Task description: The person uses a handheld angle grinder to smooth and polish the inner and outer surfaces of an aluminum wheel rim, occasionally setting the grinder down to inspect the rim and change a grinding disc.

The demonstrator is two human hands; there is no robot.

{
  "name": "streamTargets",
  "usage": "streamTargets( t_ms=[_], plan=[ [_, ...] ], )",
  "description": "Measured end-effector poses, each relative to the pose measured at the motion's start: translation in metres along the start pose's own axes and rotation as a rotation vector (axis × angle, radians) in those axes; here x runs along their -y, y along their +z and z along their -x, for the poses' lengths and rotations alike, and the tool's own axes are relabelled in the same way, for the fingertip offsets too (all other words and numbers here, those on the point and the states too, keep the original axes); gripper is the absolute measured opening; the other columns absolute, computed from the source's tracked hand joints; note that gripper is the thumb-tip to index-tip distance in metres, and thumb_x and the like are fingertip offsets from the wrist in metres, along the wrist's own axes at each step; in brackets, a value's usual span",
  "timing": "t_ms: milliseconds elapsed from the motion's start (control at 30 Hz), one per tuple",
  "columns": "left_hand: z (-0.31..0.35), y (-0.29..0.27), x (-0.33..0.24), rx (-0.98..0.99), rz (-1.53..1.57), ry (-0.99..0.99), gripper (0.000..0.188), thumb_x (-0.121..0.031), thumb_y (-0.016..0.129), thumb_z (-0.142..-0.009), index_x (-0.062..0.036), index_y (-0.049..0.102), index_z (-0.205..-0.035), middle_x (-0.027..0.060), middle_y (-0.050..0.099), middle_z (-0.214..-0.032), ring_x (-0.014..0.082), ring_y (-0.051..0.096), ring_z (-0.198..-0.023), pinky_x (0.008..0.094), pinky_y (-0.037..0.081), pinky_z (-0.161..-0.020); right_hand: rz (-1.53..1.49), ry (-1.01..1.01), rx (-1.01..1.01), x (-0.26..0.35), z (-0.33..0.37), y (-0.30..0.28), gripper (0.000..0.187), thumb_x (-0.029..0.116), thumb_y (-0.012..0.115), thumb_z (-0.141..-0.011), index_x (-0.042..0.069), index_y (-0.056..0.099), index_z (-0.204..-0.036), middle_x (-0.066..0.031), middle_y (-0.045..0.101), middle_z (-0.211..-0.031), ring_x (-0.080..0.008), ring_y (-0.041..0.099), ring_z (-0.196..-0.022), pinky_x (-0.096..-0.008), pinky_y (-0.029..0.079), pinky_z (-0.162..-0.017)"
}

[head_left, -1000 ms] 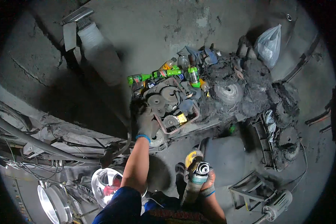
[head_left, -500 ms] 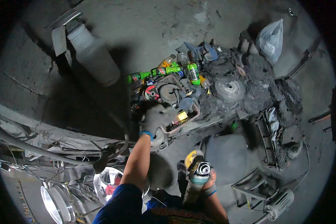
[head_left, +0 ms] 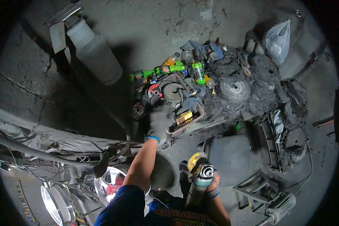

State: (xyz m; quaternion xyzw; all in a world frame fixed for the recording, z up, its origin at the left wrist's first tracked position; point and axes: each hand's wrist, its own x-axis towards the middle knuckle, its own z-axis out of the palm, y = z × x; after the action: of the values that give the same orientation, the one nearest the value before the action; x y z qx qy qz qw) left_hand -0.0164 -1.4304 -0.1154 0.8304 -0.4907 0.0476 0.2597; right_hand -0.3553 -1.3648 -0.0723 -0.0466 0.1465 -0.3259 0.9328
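Observation:
My right hand is wrapped round an angle grinder, held low near my body. The grinder has a yellow disc at its far end. My left hand, in a grey glove with a blue cuff, reaches to the left side of a pinkish plastic basket. Its fingers are smeared by motion, so I cannot see whether they hold anything. Beside that hand, a gold-coloured box lies in the basket. Round discs and dark scraps fill the rest of it, with a red-and-black disc at its left.
Green-labelled bottles lie beyond the basket. Dust-covered rags and a coiled disc spread to the right, with a white plastic bag behind. A grey seat-like block stands nearer. Metal wheels and a thick hose are at lower left.
My left hand has shifted a little left, away from the gold-coloured box, which now shows more fully. The right hand and grinder have stayed nearly in place.

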Motion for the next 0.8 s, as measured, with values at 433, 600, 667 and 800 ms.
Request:
streamTargets(
  t_ms=[433, 600, 667, 800],
  plan=[
    [-0.015, 0.011, -0.024, 0.095, 0.341, -0.277, 0.039, -0.016, 0.076, -0.077, -0.0088, 0.063, -0.113, 0.0153, 0.068, -0.102, 0.0248, 0.067, -0.095, 0.0346, 0.051, -0.081, 0.003, 0.071, -0.114, -0.001, 0.003, -0.02, 0.068, 0.037, 0.075, -0.07, -0.002, 0.056, -0.122, -0.0184, 0.066, -0.108, -0.0327, 0.066, -0.094, -0.0468, 0.056, -0.083],
    [-0.039, -0.036, -0.011, 0.143, 0.677, -0.382, 0.034, -0.011, 0.071, -0.082, -0.0051, 0.061, -0.114, 0.0117, 0.067, -0.104, 0.0178, 0.064, -0.096, 0.0332, 0.05, -0.082, 0.009, 0.032, -0.161, -0.012, 0.004, -0.056, 0.068, 0.048, 0.07, -0.073, -0.001, 0.059, -0.118, -0.0208, 0.066, -0.106, -0.0398, 0.066, -0.086, -0.0568, 0.057, -0.072],
    [-0.035, -0.037, -0.006, 0.249, 0.58, -0.193, 0.03, -0.014, 0.067, -0.088, -0.0032, 0.06, -0.115, 0.0086, 0.066, -0.106, 0.018, 0.061, -0.1, 0.0323, 0.048, -0.088, 0.003, 0.044, -0.136, -0.012, 0.003, -0.043, 0.067, 0.047, 0.07, -0.073, -0.001, 0.059, -0.118, -0.0208, 0.066, -0.106, -0.0395, 0.066, -0.087, -0.0569, 0.056, -0.072],
    [-0.031, -0.031, -0.002, 0.053, 0.659, -0.237, 0.028, -0.023, 0.061, -0.094, -0.0036, 0.063, -0.114, 0.009, 0.066, -0.109, 0.0192, 0.06, -0.103, 0.033, 0.046, -0.092, -0.019, 0.064, -0.131, -0.012, 0.002, -0.049, 0.065, 0.048, 0.069, -0.074, -0.001, 0.059, -0.117, -0.0198, 0.066, -0.107, -0.0381, 0.066, -0.09, -0.0558, 0.056, -0.075]
  ],
)
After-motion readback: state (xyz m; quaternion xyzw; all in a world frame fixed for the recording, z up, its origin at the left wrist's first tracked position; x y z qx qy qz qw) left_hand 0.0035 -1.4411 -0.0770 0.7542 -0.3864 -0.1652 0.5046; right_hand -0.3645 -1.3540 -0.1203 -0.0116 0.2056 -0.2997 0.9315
